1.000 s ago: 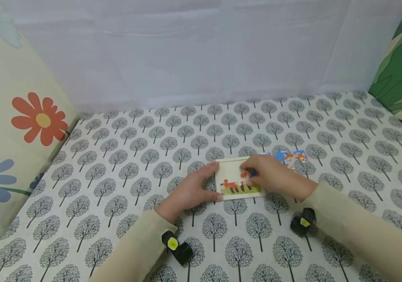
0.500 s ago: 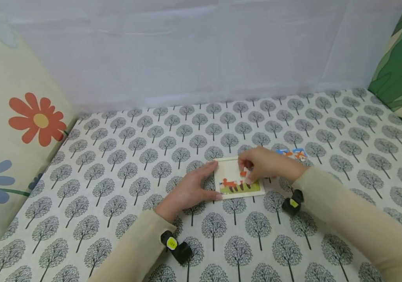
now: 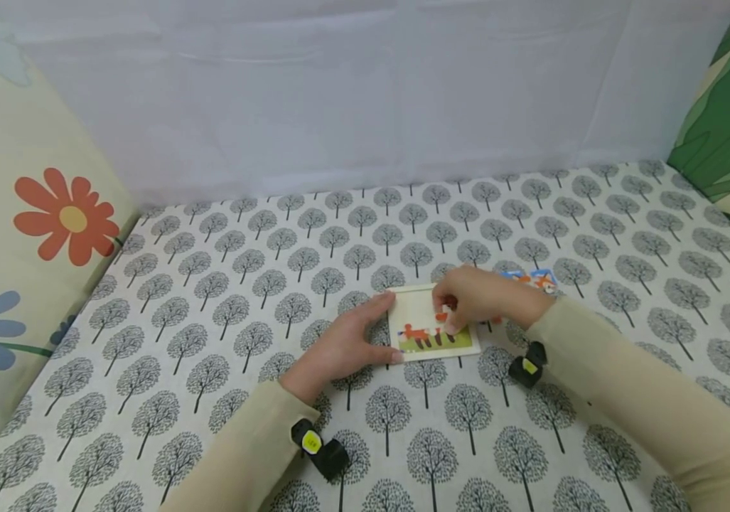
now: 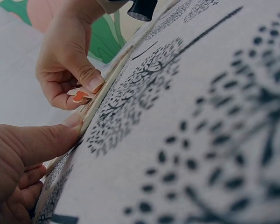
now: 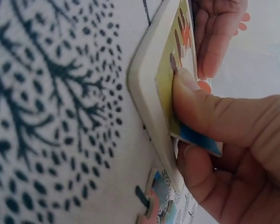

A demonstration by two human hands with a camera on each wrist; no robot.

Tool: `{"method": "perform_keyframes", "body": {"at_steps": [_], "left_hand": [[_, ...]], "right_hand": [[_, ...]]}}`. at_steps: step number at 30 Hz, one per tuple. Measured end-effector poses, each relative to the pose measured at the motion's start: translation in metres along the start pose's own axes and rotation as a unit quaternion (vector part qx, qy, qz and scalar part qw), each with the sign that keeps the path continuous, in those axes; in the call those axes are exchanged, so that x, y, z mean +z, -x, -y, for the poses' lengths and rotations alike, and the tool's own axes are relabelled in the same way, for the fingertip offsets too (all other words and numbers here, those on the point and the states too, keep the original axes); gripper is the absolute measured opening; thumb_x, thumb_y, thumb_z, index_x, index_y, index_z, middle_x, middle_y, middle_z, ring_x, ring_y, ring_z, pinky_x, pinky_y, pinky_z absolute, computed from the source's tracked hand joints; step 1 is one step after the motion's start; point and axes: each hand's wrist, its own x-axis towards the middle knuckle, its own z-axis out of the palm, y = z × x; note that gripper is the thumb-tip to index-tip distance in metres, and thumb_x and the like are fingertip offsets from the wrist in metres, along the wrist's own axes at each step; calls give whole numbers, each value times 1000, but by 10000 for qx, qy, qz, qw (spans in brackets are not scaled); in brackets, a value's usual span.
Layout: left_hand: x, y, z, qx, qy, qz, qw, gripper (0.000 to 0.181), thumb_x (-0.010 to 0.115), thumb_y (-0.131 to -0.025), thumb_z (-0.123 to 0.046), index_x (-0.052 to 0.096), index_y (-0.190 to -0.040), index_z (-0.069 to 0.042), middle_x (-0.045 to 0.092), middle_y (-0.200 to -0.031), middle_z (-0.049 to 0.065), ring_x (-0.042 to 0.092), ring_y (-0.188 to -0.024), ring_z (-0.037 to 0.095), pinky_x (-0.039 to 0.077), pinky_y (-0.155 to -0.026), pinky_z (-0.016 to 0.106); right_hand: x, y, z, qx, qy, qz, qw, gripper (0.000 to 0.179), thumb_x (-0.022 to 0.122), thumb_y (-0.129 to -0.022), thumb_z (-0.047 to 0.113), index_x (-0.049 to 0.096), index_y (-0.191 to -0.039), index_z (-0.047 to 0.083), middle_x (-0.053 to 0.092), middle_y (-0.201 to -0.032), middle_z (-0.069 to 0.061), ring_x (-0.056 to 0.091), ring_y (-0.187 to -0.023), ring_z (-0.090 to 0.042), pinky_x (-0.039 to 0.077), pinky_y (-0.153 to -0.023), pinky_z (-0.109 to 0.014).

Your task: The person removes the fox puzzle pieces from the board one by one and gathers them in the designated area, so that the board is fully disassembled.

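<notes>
Over on the puzzle board [image 3: 412, 304], right hand [image 3: 476, 291] has a piece [image 5: 196, 136] pinched, left hand [image 3: 344, 343] just touches the left end, spread out.

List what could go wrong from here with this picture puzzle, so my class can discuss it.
The right hand covers much of the blue piece it pinches, so that piece might go in misaligned. The loose pieces lie just beyond the right wrist, so a careless sweep could scatter them. The left hand touches the left edge of the tray; if it lifted, the tray might slide.
</notes>
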Motion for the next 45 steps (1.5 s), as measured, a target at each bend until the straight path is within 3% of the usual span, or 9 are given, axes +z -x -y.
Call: {"method": "perform_keyframes", "body": {"at_steps": [11, 18, 24, 29, 32, 39, 45], "left_hand": [[1, -1, 0, -199, -128, 14, 9997, 93, 79, -70, -28, 26, -146, -19, 20, -153, -6, 18, -141, 19, 14, -115, 41], [2, -1, -2, -194, -106, 7, 9998, 92, 79, -71, -27, 27, -146, -18, 21, -152, -7, 18, -141, 19, 13, -116, 41], [1, -1, -3, -112, -182, 10, 9998, 92, 79, -71, -26, 27, -146, -16, 22, -152, -4, 20, -140, 21, 15, -115, 41], [2, -1, -3, -137, -157, 17, 9998, 92, 79, -70, -27, 27, -146, -17, 20, -153, -5, 19, -141, 20, 14, -115, 41], [2, -1, -2, -100, -55, 6, 9999, 93, 79, -70, -26, 27, -146, -15, 21, -153, -4, 19, -141, 19, 15, -115, 40], [4, -2, -1, -68, 59, -25, 10000, 93, 79, -70, -26, 27, -145, -14, 23, -152, -3, 20, -140, 18, 15, -115, 37], [4, -3, 0, -93, 71, 6, 9999, 93, 79, -70, -26, 27, -146, -15, 23, -152, -4, 20, -140, 17, 15, -115, 36]], "right_hand": [[4, 6, -2, -149, 59, -234, 9996, 20, 74, -76, 14, 56, -69, 14, 46, -62, 2, 42, -57, -12, 36, -52, -22], [10, 13, -14, -165, -504, -704, 9961, 12, 75, -76, 19, 63, -77, 15, 52, -66, 1, 43, -61, -13, 39, -54, -24], [9, 21, -21, -211, -647, -1031, 9923, 20, 73, -78, 22, 71, -96, 13, 59, -72, 2, 45, -62, -12, 41, -55, -24], [4, 31, -24, -229, -722, -939, 9927, 32, 63, -87, 22, 64, -117, 10, 60, -70, 0, 47, -52, -12, 43, -49, -25], [1, 37, -28, -231, -804, -909, 9923, 34, 59, -91, 20, 61, -123, 8, 56, -65, -1, 44, -49, -12, 42, -47, -26], [-1, 52, -38, 46, -1282, -1051, 9862, 32, 63, -88, 22, 63, -118, 10, 60, -69, -2, 48, -51, -16, 44, -44, -28], [0, 61, -48, 227, -1629, -1325, 9774, 26, 71, -80, 22, 60, -101, 10, 63, -76, -1, 54, -58, -17, 49, -50, -29]]}}
